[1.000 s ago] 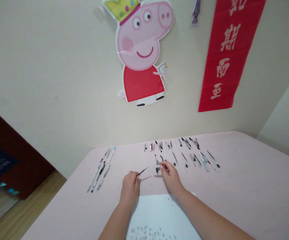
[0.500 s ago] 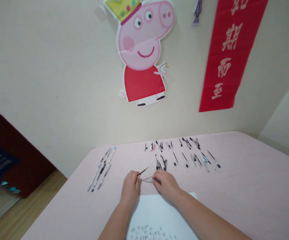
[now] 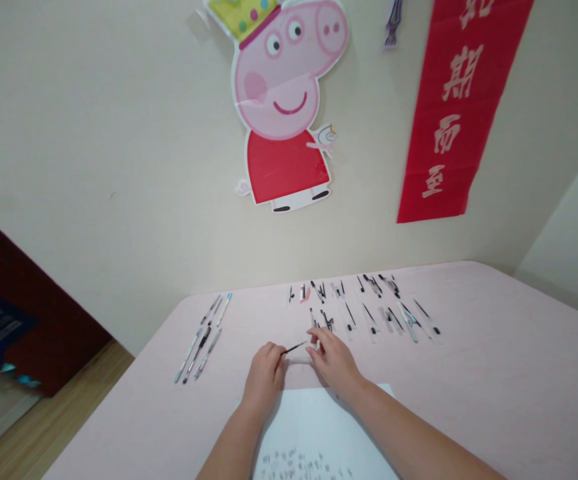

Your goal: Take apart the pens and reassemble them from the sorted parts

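Observation:
My left hand (image 3: 265,373) is closed, its thumb and fingertips pinching a thin dark pen refill (image 3: 295,348) that points right and slightly up. My right hand (image 3: 335,363) is just beyond the refill's tip, thumb and forefinger apart. Below the refill, a pale, clear pen barrel (image 3: 299,361) lies on the pink cloth between the hands; its right end is partly hidden by the right fingers. Behind my right hand are several taken-apart pens (image 3: 326,321) with black parts. Under my wrists lies a white sheet of paper (image 3: 313,413) with handwriting near its lower part.
Several whole pens (image 3: 203,339) lie in a group on the left of the pink-covered table (image 3: 133,413). Rows of loose pen parts (image 3: 391,319) spread over the back right. The wall behind carries a pig cutout (image 3: 289,160) and a red banner (image 3: 449,133).
My right hand has loosened its pinch on the clear barrel, and its fingers have spread and risen toward the refill's tip. My left hand has shifted slightly right with the refill, now flatter.

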The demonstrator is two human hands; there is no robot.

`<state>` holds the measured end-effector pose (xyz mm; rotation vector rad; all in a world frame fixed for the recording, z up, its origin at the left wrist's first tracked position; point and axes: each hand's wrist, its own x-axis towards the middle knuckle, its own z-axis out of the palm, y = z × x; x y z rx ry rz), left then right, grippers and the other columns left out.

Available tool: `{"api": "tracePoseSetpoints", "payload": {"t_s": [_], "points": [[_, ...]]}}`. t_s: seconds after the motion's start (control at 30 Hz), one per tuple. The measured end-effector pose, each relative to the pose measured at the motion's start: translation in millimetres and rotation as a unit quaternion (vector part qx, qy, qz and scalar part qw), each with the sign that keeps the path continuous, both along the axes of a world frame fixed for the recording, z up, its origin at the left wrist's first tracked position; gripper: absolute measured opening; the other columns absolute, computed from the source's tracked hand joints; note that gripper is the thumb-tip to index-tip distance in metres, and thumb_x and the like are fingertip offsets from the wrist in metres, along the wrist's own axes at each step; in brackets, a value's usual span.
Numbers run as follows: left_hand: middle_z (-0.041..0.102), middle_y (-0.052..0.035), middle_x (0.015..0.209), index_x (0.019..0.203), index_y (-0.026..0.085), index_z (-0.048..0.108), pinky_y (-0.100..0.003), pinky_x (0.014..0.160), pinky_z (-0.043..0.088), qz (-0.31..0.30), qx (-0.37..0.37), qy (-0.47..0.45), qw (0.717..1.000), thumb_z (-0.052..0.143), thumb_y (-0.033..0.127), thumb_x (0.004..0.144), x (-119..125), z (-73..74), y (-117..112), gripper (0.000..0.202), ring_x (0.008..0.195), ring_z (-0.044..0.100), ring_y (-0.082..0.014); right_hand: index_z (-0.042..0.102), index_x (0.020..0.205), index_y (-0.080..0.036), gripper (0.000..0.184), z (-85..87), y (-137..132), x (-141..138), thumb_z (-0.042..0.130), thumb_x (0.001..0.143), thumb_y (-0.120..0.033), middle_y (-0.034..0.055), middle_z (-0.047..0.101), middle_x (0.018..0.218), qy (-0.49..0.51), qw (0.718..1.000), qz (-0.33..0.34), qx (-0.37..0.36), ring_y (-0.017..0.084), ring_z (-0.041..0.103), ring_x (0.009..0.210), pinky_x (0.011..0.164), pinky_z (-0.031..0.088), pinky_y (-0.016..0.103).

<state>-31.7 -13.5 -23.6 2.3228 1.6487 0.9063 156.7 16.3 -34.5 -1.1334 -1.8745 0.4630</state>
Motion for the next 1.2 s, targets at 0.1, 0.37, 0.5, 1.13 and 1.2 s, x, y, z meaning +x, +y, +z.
{"api": "tracePoseSetpoints", "payload": {"t_s": [0.1,0.37,0.5,1.13,1.2], "points": [[0.060,-0.0075,0.084,0.090,0.019,0.062,-0.034,0.072,0.046,-0.008,-0.004,-0.001,1.000,0.040,0.019,0.088,0.6,0.5,-0.4,0.021,0.081,0.057,-0.0219,0.060,0.097,-0.020,0.017,0.4,0.3,0.0,0.051,0.084,-0.015,0.0038,0.062,0.089,0.001,1.000,0.018,0.000,0.017,0.056,0.077,0.071,0.043,0.029],[0.060,-0.0077,0.084,0.091,0.018,0.062,-0.036,0.074,0.046,-0.002,0.000,-0.014,1.000,0.039,0.019,0.088,-3.5,-0.4,1.3,0.023,0.081,0.057,-0.0221,0.059,0.086,-0.019,0.012,2.0,3.4,3.5,0.047,0.086,-0.016,0.0026,0.059,0.081,0.047,0.999,-0.006,-0.007,0.017,0.055,0.076,0.068,0.041,0.028],[0.061,-0.0076,0.085,0.092,0.018,0.061,-0.037,0.075,0.047,0.018,0.008,-0.031,0.999,0.039,0.022,0.089,-5.4,-1.7,2.4,0.023,0.082,0.058,-0.0224,0.060,0.082,-0.019,0.012,2.8,2.9,3.6,0.049,0.084,-0.014,0.0016,0.058,0.078,0.041,0.999,-0.018,-0.013,0.016,0.054,0.072,0.065,0.040,0.027],[0.061,-0.0070,0.085,0.095,0.019,0.063,-0.036,0.074,0.049,0.034,0.021,-0.038,0.998,0.043,0.021,0.088,-4.6,0.0,1.6,0.022,0.082,0.058,-0.0212,0.064,0.087,-0.020,0.015,7.4,-8.3,-2.4,0.059,0.077,-0.010,0.0027,0.061,0.087,-0.114,0.991,0.068,0.017,0.017,0.056,0.082,0.070,0.043,0.028],[0.061,-0.0071,0.085,0.096,0.020,0.064,-0.035,0.074,0.048,0.023,0.015,-0.026,0.999,0.043,0.019,0.087,-3.4,1.8,0.4,0.023,0.082,0.058,-0.0211,0.062,0.086,-0.020,0.012,11.9,-9.4,-2.0,0.056,0.080,-0.011,0.0036,0.060,0.086,-0.099,0.993,0.051,0.040,0.018,0.055,0.081,0.071,0.043,0.029]]}}
